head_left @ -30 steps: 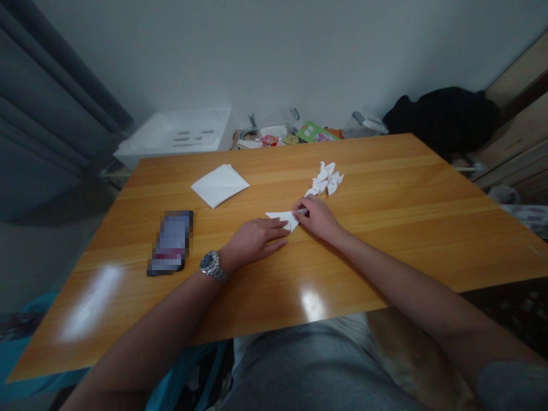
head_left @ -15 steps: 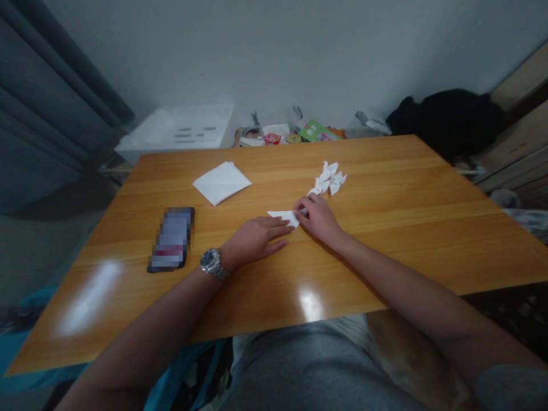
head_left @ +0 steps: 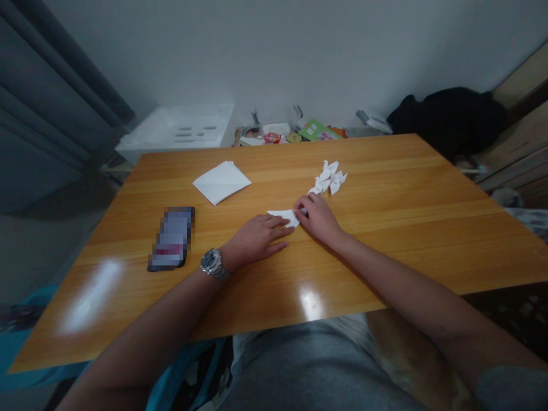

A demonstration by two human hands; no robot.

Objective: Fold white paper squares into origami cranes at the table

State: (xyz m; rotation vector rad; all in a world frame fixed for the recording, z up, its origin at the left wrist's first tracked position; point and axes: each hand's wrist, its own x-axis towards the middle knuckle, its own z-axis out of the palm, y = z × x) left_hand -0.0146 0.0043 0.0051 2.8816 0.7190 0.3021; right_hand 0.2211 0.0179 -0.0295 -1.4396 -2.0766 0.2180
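Note:
A small folded piece of white paper lies on the wooden table between my hands. My left hand, with a metal watch on its wrist, rests with fingers stretched out, and their tips lie on the paper's near side. Bent fingers of my right hand pinch the paper's right end, part of which they hide. Just beyond the right hand sits a cluster of several folded paper birds.
Left of the middle lie flat sheets of white paper. A phone with a blurred screen is beside my left forearm. Behind the table's far edge are a white tray, a green packet and a black cloth heap.
The fingers of my left hand have lifted and spread slightly at the paper's near edge. My right hand keeps its place and its pinch.

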